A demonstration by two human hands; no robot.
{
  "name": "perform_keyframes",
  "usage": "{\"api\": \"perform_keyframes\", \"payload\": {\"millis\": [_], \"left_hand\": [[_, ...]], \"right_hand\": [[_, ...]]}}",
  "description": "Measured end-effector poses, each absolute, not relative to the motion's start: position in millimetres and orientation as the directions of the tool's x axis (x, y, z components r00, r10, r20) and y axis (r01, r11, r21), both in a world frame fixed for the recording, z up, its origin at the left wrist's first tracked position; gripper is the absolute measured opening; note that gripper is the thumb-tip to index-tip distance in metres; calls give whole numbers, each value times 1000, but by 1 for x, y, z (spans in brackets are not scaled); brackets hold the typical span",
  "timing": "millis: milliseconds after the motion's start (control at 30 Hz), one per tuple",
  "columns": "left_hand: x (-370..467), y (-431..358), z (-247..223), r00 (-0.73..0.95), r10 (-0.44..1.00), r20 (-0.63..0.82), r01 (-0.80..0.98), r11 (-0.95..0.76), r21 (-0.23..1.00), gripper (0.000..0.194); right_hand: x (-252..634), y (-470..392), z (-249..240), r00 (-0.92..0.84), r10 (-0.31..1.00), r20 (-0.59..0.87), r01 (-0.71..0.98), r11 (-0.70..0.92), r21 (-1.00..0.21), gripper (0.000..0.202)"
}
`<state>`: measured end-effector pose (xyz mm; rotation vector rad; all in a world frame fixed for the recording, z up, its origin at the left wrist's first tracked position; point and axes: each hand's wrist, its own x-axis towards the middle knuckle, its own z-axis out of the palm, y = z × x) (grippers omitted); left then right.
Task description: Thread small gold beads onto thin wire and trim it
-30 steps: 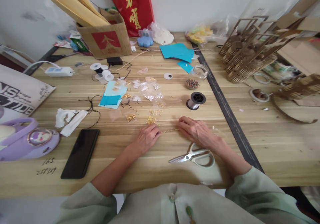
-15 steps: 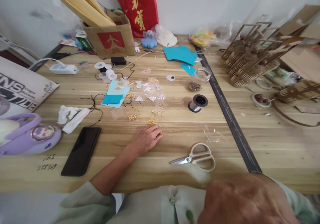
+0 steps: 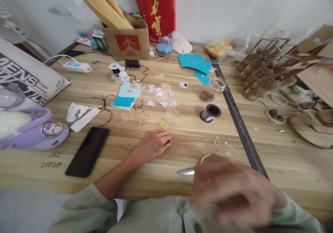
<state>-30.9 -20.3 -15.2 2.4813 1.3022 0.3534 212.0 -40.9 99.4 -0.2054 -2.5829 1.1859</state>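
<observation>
My left hand [image 3: 157, 144] rests on the table with its fingers pinched around one end of a thin string of gold beads [image 3: 180, 140]. The rest of the string lies to the right on the wood. Just beyond the fingertips sits a small heap of gold beads [image 3: 162, 126], with another gold heap [image 3: 143, 121] to its left. My right hand [image 3: 231, 191], smeared by motion, is raised close to the camera, and its fingers cannot be made out. Behind it the scissors [image 3: 186, 171] are mostly hidden; a blade and part of a handle show.
A wire spool [image 3: 210, 113] and a dish of mixed beads [image 3: 207, 95] stand beyond the hands. A black phone [image 3: 87, 152] lies left, beside a purple object [image 3: 33, 132]. Bamboo baskets [image 3: 260, 73] are at right; a cardboard box [image 3: 127, 45] is at the back.
My right hand has risen from the lower right edge, moving left and up over the scissors. The left hand keeps its hold on the bead string. The whole view has shifted slightly.
</observation>
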Motion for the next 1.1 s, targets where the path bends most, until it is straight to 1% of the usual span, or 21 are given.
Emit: {"api": "perform_keyframes", "payload": {"millis": [33,67,133,267,333,433,533,800,1033,1100], "left_hand": [[-31,-20,-17,551,831,76,750,-534,390,15],[-31,-20,-18,550,831,83,749,-534,392,14],[-32,-20,-22,555,825,109,740,-549,388,14],[-33,-18,-26,571,812,126,722,-569,395,14],[-34,-18,-25,571,812,121,719,-565,405,15],[-34,-18,-23,566,818,102,726,-553,409,15],[-34,-17,-23,559,826,77,733,-535,420,15],[-35,-14,-26,544,838,27,731,-490,474,12],[-33,-14,-17,537,843,-6,739,-468,484,11],[-31,-15,-16,528,849,6,742,-465,483,9]], "right_hand": [[199,-31,95,-931,334,148,106,633,-767,24],[189,-21,87,-906,400,138,172,647,-743,21],[175,-5,66,-852,508,126,329,707,-625,17],[165,8,23,-820,570,49,515,773,-370,14],[162,8,10,-820,572,17,543,788,-290,13],[159,7,0,-803,596,-1,584,786,-201,19],[158,7,-8,-797,604,-17,598,783,-172,19],[163,10,-18,-787,617,-10,610,775,-164,18],[164,10,-15,-791,611,-18,599,769,-223,16],[164,11,-14,-786,618,-19,602,759,-248,16]]}}
